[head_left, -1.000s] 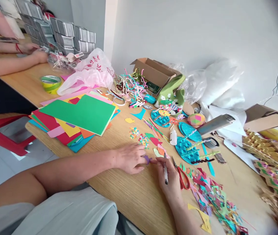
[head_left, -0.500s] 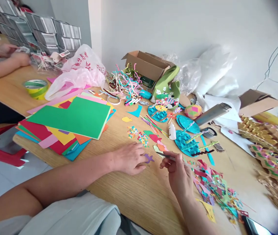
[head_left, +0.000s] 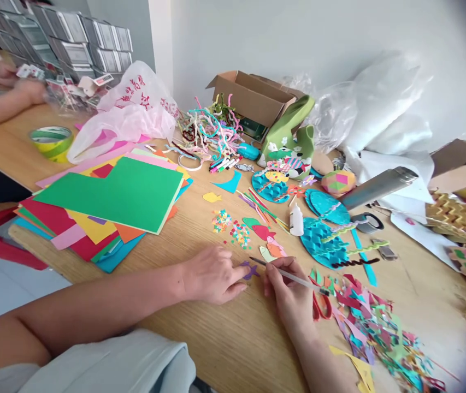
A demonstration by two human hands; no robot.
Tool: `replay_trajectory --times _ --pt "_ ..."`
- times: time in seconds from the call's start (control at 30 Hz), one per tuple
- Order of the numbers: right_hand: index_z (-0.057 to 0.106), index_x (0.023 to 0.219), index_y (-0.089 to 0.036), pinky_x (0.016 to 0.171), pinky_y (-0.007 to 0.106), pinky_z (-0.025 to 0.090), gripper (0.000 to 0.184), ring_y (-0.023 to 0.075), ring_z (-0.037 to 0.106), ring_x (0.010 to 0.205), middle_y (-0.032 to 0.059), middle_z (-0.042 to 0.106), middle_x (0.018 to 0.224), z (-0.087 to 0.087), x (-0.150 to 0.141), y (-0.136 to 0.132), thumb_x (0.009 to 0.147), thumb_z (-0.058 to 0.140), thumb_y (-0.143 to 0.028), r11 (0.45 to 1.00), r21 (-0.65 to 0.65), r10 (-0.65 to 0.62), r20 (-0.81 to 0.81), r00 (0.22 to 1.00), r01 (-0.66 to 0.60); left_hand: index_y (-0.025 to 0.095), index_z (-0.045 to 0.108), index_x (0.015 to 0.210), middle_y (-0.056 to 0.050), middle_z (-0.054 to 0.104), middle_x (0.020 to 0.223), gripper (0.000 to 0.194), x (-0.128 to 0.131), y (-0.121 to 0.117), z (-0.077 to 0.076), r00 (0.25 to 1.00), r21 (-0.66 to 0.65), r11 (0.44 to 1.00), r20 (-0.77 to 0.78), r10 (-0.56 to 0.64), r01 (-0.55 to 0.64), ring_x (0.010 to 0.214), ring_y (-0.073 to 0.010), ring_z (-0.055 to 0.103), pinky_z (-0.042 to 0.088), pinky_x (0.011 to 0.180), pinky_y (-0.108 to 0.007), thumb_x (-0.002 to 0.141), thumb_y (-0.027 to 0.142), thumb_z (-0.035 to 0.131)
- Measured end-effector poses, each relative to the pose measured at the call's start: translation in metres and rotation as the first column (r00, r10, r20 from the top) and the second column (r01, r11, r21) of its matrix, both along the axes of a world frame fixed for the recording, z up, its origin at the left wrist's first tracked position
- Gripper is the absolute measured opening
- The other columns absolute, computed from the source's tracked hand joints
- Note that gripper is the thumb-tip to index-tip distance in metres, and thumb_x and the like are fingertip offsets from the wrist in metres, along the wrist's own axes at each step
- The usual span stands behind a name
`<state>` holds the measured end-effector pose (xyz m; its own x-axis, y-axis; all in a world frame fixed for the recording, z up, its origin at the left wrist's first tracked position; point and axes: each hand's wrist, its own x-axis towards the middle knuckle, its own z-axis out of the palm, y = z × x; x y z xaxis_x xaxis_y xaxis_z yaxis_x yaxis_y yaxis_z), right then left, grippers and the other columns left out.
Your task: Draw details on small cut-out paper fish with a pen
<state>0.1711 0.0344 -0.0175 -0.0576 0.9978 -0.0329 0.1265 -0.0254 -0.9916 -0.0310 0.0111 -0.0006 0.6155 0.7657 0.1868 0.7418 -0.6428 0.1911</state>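
My right hand (head_left: 292, 292) is closed around a slim pen (head_left: 298, 279) with a clear barrel, its dark tip pointing left. Below that tip lies a small purple paper cut-out (head_left: 251, 271) with pointed ends. The index fingertip of my left hand (head_left: 212, 275) rests on the cut-out's left side; the thumb is stretched out apart from it. Red-handled scissors (head_left: 322, 305) lie beside my right wrist, partly hidden. Just beyond my hands are overlapping paper fish, including a red one (head_left: 264, 232) and a pale green one (head_left: 266, 254). Two piles of tiny paper dots (head_left: 241, 234) lie near my left hand.
Coloured paper sheets (head_left: 118, 191) are stacked at left. A white glue bottle (head_left: 296, 220), blue textured discs (head_left: 323, 243) and paper scraps (head_left: 374, 316) lie to the right. Pipe cleaners (head_left: 210, 131) and a cardboard box (head_left: 253, 98) are behind. Another person's hands (head_left: 30, 90) work at far left.
My right hand has come down and left, bringing the pen tip over the purple cut-out. My left index finger now reaches onto it. The scissors have come into view as the camera shifted.
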Motion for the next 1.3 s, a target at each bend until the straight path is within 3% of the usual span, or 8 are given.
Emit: replay_trajectory --times 0.13,0.37,0.53,0.63,0.9,1.13,1.3 --pt "0.054 0.075 -0.021 0.033 0.018 0.03 0.027 0.0075 0.041 0.035 -0.0071 0.05 0.049 -0.003 0.004 -0.003 0.083 0.072 -0.04 0.999 0.033 0.003 -0.006 1.0 -0.003 0.018 0.068 0.113 -0.008 0.067 0.071 0.035 0.001 -0.001 -0.001 1.0 -0.011 1.0 -0.015 0.0 0.0 0.071 -0.0247 0.065 0.049 0.064 -0.034 0.095 0.044 0.053" --pt "0.059 0.082 -0.021 0.052 0.025 0.05 0.015 0.0124 0.056 0.054 -0.003 0.057 0.065 -0.005 0.008 -0.011 0.088 0.069 -0.03 0.986 0.149 -0.066 -0.074 0.995 0.076 0.019 0.066 0.118 -0.007 0.069 0.071 0.037 -0.002 0.002 -0.003 0.999 -0.056 0.998 -0.034 -0.031 0.029 0.073 -0.0244 0.064 0.049 0.067 -0.035 0.097 0.046 0.052" --pt "0.06 0.079 -0.022 0.056 0.026 0.051 0.015 0.0125 0.054 0.054 -0.003 0.056 0.063 0.0 0.006 -0.013 0.089 0.067 -0.03 0.984 0.179 -0.021 0.007 1.0 0.02 0.021 0.067 0.115 -0.005 0.067 0.067 0.032 -0.005 0.003 -0.003 0.998 -0.066 0.997 -0.032 -0.053 0.05 0.071 -0.0245 0.063 0.048 0.066 -0.035 0.098 0.042 0.051" --pt "0.059 0.075 -0.021 0.05 0.023 0.045 0.019 0.0122 0.052 0.053 -0.0021 0.056 0.061 0.003 0.004 -0.012 0.088 0.067 -0.032 0.978 0.209 -0.037 0.088 0.995 0.018 0.021 0.067 0.116 -0.004 0.066 0.066 0.031 -0.006 0.003 -0.002 0.998 -0.069 0.996 -0.025 -0.063 0.062 0.072 -0.0244 0.063 0.048 0.066 -0.035 0.097 0.041 0.052" --pt "0.058 0.073 -0.021 0.044 0.023 0.038 0.023 0.0125 0.05 0.05 -0.0013 0.055 0.059 0.004 0.005 -0.016 0.088 0.067 -0.035 0.979 0.204 -0.005 0.162 0.987 -0.028 0.019 0.067 0.115 -0.005 0.066 0.066 0.031 -0.008 0.006 -0.001 0.998 -0.067 0.996 -0.038 -0.057 0.054 0.074 -0.0238 0.063 0.047 0.066 -0.034 0.097 0.04 0.055" --pt "0.06 0.08 -0.021 0.048 0.025 0.047 0.016 0.014 0.058 0.055 0.0007 0.061 0.07 0.003 0.002 -0.014 0.085 0.071 -0.033 0.975 0.223 -0.048 0.118 0.992 0.021 0.018 0.066 0.115 -0.005 0.066 0.068 0.031 -0.008 0.006 0.001 0.998 -0.036 0.998 -0.014 -0.053 0.053 0.074 -0.0243 0.062 0.049 0.068 -0.036 0.097 0.039 0.054" --pt "0.06 0.083 -0.022 0.042 0.024 0.043 0.018 0.0131 0.054 0.046 -0.0014 0.059 0.061 0.003 0.004 -0.012 0.085 0.071 -0.036 0.994 0.089 0.057 0.086 0.995 -0.065 0.017 0.064 0.12 -0.007 0.067 0.075 0.035 -0.006 0.003 0.003 1.0 -0.044 0.999 -0.006 -0.027 0.027 0.077 -0.0245 0.064 0.05 0.068 -0.035 0.097 0.041 0.054"
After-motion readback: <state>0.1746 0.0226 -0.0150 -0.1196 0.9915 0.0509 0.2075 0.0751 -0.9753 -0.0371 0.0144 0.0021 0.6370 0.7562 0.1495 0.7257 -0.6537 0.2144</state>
